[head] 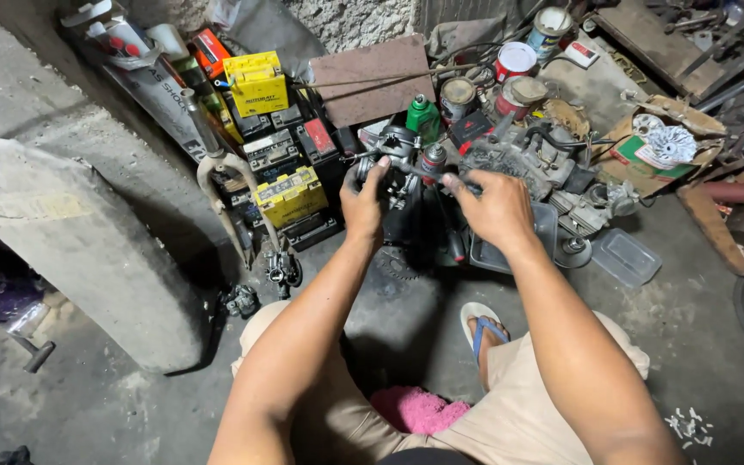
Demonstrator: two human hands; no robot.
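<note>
The left hand (pixel 363 202) was closed around a small dark grey metal carburettor-like part (pixel 393 148), thumb up against its side. The right hand (pixel 494 207), just beside it, pinched a thin dark tool (pixel 428 170) whose tip met that part. Beyond the hands stood a green plastic bottle (pixel 424 116); left of them, yellow boxy batteries (pixel 290 196).
</note>
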